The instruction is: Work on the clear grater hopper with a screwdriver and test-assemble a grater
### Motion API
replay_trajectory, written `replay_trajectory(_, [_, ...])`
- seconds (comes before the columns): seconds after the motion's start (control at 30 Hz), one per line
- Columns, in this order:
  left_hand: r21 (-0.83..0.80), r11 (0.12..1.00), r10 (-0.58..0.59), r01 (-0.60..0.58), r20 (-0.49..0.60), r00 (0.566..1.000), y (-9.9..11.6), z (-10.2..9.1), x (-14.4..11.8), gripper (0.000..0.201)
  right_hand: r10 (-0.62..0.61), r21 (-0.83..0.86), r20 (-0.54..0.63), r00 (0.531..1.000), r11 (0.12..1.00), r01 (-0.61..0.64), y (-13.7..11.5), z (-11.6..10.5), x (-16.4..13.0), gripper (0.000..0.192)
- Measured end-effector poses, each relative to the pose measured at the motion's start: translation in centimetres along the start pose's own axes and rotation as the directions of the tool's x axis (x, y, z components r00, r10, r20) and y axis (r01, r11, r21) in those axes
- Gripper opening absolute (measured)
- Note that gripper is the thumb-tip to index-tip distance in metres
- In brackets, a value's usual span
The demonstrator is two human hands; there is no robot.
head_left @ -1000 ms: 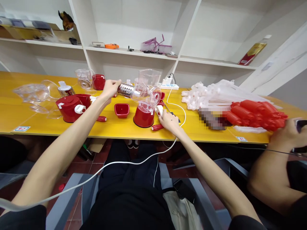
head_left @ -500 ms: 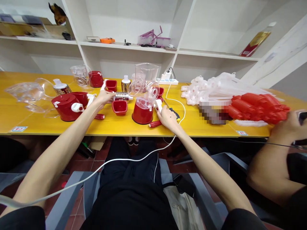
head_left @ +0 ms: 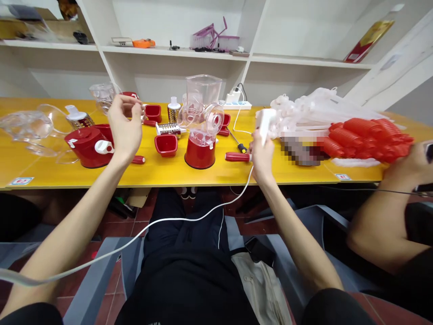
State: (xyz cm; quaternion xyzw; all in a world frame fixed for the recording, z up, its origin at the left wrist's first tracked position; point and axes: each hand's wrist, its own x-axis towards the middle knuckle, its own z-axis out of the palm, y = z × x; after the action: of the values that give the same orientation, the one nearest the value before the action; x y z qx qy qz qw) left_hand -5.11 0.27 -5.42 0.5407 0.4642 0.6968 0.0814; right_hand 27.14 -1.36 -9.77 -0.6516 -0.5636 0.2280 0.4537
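Holding a white crank handle (head_left: 264,121) upright in my right hand (head_left: 262,155), I keep the grip closed around its lower part, lifted clear of the yellow bench (head_left: 162,174) near the front edge. A red-handled part (head_left: 237,156) lies on the bench just left of that hand, with a screwdriver (head_left: 237,142) with a yellow and black handle behind it. My left hand (head_left: 124,124) is raised above the bench, fingers loosely curled, and its grip has nothing in it that I can make out. Below and left of it stands a red grinder body (head_left: 87,145) with a white knob; a red handle (head_left: 138,159) lies just beside my wrist. At centre stands the red-based grinder (head_left: 200,151) with its clear hopper (head_left: 206,119). To its left lie a small red square cup (head_left: 165,144) and, behind that, a metal grating drum (head_left: 168,129) on its side. A second drum (head_left: 174,113) stands upright farther back, beside a tall clear container (head_left: 203,92). A white cable (head_left: 189,216) hangs from the bench edge across my lap. At right lie stacked red parts (head_left: 365,140) and white parts (head_left: 304,113); another person's hand (head_left: 411,169) rests at the far right.
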Motion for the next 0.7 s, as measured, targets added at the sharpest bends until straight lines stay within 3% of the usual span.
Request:
replay_trajectory(0.07, [-0.163, 0.980, 0.123, -0.116, 0.039, 0.992, 3.7, 0.1, -2.2, 0.009, -0.033, 0.095, -0.043, 0.999, 0.995, 0.037, -1.3, -1.2, -1.0, 0.092])
replay_trajectory(0.17, [-0.274, 0.956, 0.164, -0.100, 0.221, 0.961, 9.0, -0.2, -6.1, 0.012, -0.175, 0.169, 0.002, 0.985, 0.970, 0.172, -4.0, -3.0, -4.0, 0.082])
replay_trajectory(0.27, [-0.255, 0.966, 0.142, -0.034, 0.418, 0.897, 12.2, -1.4, -9.1, 0.023, -0.321, 0.154, 0.204, 0.925, 0.943, 0.294, -6.5, -4.5, -7.7, 0.082])
replay_trajectory(0.37, [-0.195, 0.976, 0.193, -0.091, 0.603, 0.774, 13.2, -3.1, -10.2, 0.069, -0.394, 0.104, 0.397, 0.829, 0.916, 0.387, -8.1, -5.1, -10.3, 0.073])
replay_trajectory(0.43, [-0.110, 0.979, 0.200, -0.170, 0.660, 0.724, 13.4, -4.0, -10.2, 0.068, -0.422, 0.096, 0.500, 0.757, 0.895, 0.435, -8.6, -5.1, -11.2, 0.067])
replay_trajectory(0.53, [-0.067, 0.969, 0.220, -0.239, 0.679, 0.700, 13.4, -4.7, -9.8, 0.045, -0.441, 0.114, 0.560, 0.702, 0.880, 0.461, -8.8, -5.2, -11.5, 0.064])
replay_trajectory(0.6, [-0.074, 0.967, 0.229, -0.245, 0.675, 0.702, 13.4, -5.0, -9.6, 0.040, -0.452, 0.147, 0.586, 0.673, 0.876, 0.460, -8.6, -5.5, -11.2, 0.065])
replay_trajectory(0.7, [-0.114, 0.975, 0.219, -0.191, 0.641, 0.736, 13.0, -5.3, -9.2, 0.041, -0.468, 0.239, 0.690, 0.552, 0.867, 0.437, -7.9, -6.1, -10.1, 0.072])
